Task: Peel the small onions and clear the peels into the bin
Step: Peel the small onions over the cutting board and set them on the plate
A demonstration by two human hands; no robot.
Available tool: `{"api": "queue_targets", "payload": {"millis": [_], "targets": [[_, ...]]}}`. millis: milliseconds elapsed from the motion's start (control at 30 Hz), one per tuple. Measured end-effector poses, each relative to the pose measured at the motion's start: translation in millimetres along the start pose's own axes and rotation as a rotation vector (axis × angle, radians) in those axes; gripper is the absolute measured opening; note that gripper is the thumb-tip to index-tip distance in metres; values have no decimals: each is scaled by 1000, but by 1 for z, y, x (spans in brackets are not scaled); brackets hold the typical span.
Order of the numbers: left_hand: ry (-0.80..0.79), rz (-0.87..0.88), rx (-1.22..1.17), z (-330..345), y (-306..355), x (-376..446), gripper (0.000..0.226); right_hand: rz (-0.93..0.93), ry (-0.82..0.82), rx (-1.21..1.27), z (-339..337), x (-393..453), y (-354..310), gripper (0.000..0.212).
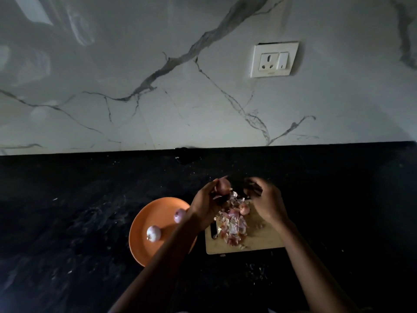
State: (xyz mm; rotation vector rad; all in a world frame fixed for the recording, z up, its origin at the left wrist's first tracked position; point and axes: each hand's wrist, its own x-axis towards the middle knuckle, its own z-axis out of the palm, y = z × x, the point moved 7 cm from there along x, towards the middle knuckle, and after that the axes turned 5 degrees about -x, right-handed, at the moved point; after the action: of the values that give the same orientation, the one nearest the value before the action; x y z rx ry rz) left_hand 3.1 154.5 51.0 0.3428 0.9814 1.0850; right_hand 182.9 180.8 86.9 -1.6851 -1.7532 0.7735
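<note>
Peeling step, mid-onion.
Left grip [208,197] curled round small onion [223,185]; right grip [267,199] pinching something dark just beside it, peels [232,227] heaped below. Next, probably: strip remaining skin.

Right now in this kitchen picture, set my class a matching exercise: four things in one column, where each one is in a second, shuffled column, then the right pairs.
Things
1. onion being peeled
2. pile of peels
3. two peeled onions
4. socket

Places
A. on the orange plate
B. on the marble wall
C. in the left hand
D. on the wooden cutting board

Pairs: 1-C, 2-D, 3-A, 4-B
</note>
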Motion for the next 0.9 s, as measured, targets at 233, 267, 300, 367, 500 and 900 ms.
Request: {"api": "queue_targets", "payload": {"millis": [233, 267, 300, 367, 500, 900], "targets": [[-1, 120, 134, 7, 10, -3, 37, -148, -142, 244, 11, -10, -45, 27], [-7, 115, 143, 10, 9, -4, 41, -174, -125, 221, 13, -12, -45, 26], [7, 108, 141, 10, 12, -7, 42, -205, -99, 204, 15, -12, -48, 26], [43, 84, 147, 13, 13, -13, 39, -247, -31, 180, 13, -12, -51, 23], [12, 70, 178, 19, 15, -17, 40, -360, 110, 82, 5, -17, -57, 13], [39, 450, 302, 34, 30, -11, 22, 34, 231, 98, 9, -11, -48, 27]]}}
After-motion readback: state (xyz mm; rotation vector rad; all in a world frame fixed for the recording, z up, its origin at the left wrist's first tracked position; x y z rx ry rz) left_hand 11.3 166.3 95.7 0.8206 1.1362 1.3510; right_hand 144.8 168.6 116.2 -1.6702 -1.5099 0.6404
